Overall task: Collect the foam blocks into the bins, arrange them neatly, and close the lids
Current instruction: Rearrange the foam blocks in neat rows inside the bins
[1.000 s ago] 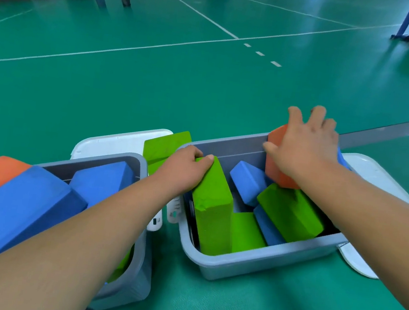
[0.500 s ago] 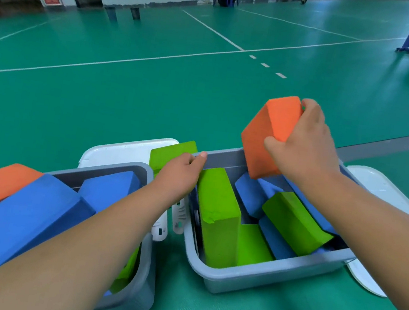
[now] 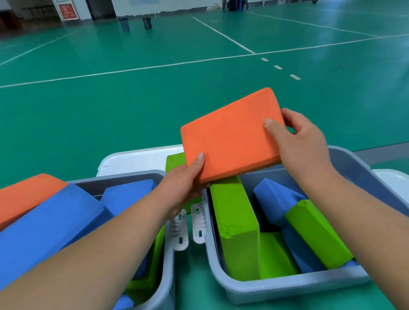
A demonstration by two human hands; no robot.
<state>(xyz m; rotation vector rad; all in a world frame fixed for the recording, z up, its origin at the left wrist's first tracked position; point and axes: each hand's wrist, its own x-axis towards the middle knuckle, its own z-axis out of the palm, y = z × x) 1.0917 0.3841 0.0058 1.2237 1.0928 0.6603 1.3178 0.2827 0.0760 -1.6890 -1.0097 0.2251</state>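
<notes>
Fingers (image 3: 198, 164) of the left hand (image 3: 181, 185) pinch the near left corner of the orange foam block (image 3: 231, 135), thumb on its top face. The right hand (image 3: 300, 146) grips the block's far right end, holding it tilted in the air above the far left corner of the right bin (image 3: 284, 291). Green blocks (image 3: 236, 223) and blue blocks (image 3: 273, 196) lie jumbled in that bin; the left bin (image 3: 165, 278) just beside it is heaped past its rim, both lids off.
</notes>
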